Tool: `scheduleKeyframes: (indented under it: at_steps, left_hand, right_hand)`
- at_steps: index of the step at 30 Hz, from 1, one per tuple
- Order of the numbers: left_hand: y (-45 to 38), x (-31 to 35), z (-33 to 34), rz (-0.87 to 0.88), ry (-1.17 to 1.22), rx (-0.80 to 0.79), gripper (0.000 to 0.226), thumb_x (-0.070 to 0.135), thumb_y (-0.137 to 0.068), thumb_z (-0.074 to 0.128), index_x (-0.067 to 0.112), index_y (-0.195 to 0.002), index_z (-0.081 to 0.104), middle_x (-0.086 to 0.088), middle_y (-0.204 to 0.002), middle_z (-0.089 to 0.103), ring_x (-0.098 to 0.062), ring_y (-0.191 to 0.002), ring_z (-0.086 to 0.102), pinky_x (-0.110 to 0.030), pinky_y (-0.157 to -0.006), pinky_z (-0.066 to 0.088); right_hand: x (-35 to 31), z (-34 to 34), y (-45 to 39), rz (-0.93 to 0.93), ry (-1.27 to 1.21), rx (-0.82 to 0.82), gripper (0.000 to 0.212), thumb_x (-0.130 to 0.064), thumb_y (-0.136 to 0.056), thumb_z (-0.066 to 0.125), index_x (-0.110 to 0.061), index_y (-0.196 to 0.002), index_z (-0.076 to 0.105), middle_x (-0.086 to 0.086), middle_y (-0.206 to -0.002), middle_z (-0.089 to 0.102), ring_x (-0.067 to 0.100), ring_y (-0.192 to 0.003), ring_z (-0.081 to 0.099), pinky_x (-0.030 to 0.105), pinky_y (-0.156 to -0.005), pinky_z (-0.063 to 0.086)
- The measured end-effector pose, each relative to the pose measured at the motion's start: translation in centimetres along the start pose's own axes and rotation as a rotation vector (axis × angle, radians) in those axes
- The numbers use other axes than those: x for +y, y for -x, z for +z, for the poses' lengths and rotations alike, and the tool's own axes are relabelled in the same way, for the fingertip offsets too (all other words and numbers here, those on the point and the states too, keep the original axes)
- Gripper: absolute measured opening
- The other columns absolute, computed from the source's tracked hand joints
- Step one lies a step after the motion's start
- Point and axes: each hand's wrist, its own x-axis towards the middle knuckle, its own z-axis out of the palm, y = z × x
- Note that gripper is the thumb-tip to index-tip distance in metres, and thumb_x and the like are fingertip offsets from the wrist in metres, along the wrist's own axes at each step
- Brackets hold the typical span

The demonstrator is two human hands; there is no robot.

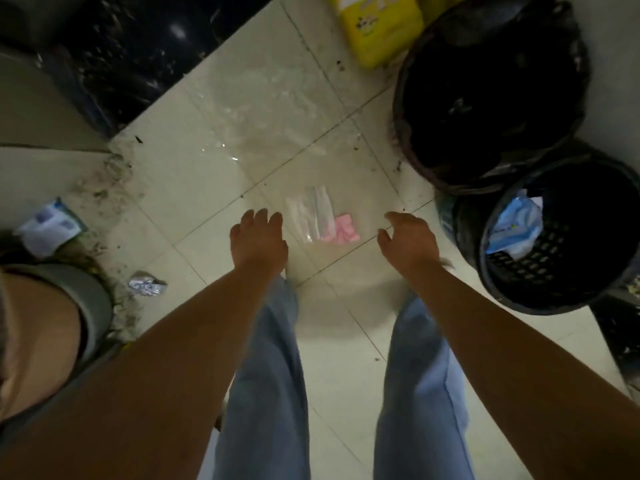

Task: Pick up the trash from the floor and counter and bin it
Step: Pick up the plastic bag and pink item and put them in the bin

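Both hands are empty and half open over the floor [194,188]: my left hand [258,239] hangs palm down at frame centre, my right hand [408,242] has its fingers curled loosely just right of it. Between and slightly beyond them lies the clear wrapper [310,213] with a pink scrap [341,230] at its near end, flat on the tile. I judge this the next pick: pinch it by the crumpled pink end, since the flat film would be slippery to lift by its edge. The bin [519,271] stands close at right, its mouth open with blue-white trash inside; a larger black bin [491,91] stands behind it. More trash waits at left: a foil ball [147,284] and a paper pack [48,226]. The room between the bins and the dark cabinet at upper left is narrow but clear.
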Motion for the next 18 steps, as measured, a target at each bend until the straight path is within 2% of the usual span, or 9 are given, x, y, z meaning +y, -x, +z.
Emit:
scheduleKeyframes:
  at_steps: [2, 6, 11, 14, 16, 17, 18]
  left_hand:
    - [-2.4, -1.2, 1.3, 0.011, 0.016, -0.035, 0.045, 0.024, -0.098, 0.048, 0.011, -0.139, 0.035, -0.012, -0.141, 0.045, -0.027, -0.130, 0.042, -0.036, -0.103, 0.041]
    - [-8.0, -0.8, 4.8, 0.047, 0.086, -0.094, 0.043, 0.029, -0.097, 0.050, 0.009, -0.134, 0.038, -0.014, -0.132, 0.050, -0.028, -0.121, 0.049, -0.036, -0.096, 0.046]
    - [-15.3, 0.2, 11.7, 0.133, 0.059, -0.114, 0.046, 0.037, -0.096, 0.050, 0.008, -0.131, 0.040, -0.014, -0.130, 0.050, -0.026, -0.120, 0.050, -0.035, -0.095, 0.047]
    - [-18.5, 1.4, 16.7, 0.202, 0.045, -0.135, 0.054, 0.041, -0.095, 0.050, 0.008, -0.136, 0.038, -0.013, -0.142, 0.041, -0.027, -0.131, 0.041, -0.035, -0.103, 0.042]
    - [-20.0, 2.2, 19.8, 0.239, 0.037, -0.092, 0.062, 0.040, -0.092, 0.056, 0.009, -0.140, 0.033, -0.013, -0.151, 0.031, -0.028, -0.139, 0.032, -0.037, -0.108, 0.038]
    - [-20.6, 2.4, 21.1, 0.267, 0.023, -0.013, 0.070, 0.040, -0.085, 0.065, 0.009, -0.140, 0.034, -0.015, -0.150, 0.034, -0.029, -0.138, 0.036, -0.037, -0.105, 0.042]
    - [-21.3, 2.5, 22.3, 0.293, 0.011, 0.084, 0.081, 0.043, -0.072, 0.077, 0.009, -0.135, 0.039, -0.017, -0.143, 0.046, -0.030, -0.130, 0.048, -0.037, -0.097, 0.050]
  right_hand:
    - [-1.6, 2.8, -1.2, 0.071, -0.051, -0.011, 0.042, -0.021, -0.096, 0.046, -0.008, -0.136, 0.042, 0.017, -0.137, 0.052, 0.031, -0.126, 0.046, 0.040, -0.104, 0.040]
    - [-2.7, 8.6, -4.7, 0.170, -0.077, -0.068, 0.040, -0.019, -0.094, 0.049, -0.007, -0.133, 0.045, 0.016, -0.135, 0.053, 0.031, -0.126, 0.046, 0.038, -0.104, 0.040]
    - [-2.2, 15.0, -12.0, 0.240, -0.077, -0.104, 0.048, -0.021, -0.094, 0.051, -0.009, -0.138, 0.035, 0.017, -0.134, 0.048, 0.031, -0.124, 0.047, 0.037, -0.102, 0.042]
    - [-1.1, 18.0, -16.6, 0.276, -0.075, -0.065, 0.052, -0.020, -0.094, 0.052, -0.013, -0.140, 0.031, 0.018, -0.134, 0.047, 0.033, -0.123, 0.048, 0.040, -0.100, 0.044]
    - [0.1, 19.8, -18.4, 0.283, -0.044, -0.050, 0.057, -0.015, -0.092, 0.054, -0.018, -0.143, 0.027, 0.018, -0.134, 0.045, 0.033, -0.119, 0.051, 0.042, -0.099, 0.046]
    - [0.7, 20.5, -19.0, 0.287, -0.034, -0.045, 0.060, -0.012, -0.092, 0.054, -0.021, -0.144, 0.025, 0.018, -0.132, 0.045, 0.034, -0.116, 0.054, 0.043, -0.098, 0.047]
    - [1.4, 21.0, -19.3, 0.289, -0.035, -0.036, 0.062, -0.010, -0.092, 0.053, -0.023, -0.145, 0.024, 0.018, -0.131, 0.045, 0.034, -0.113, 0.055, 0.044, -0.097, 0.048]
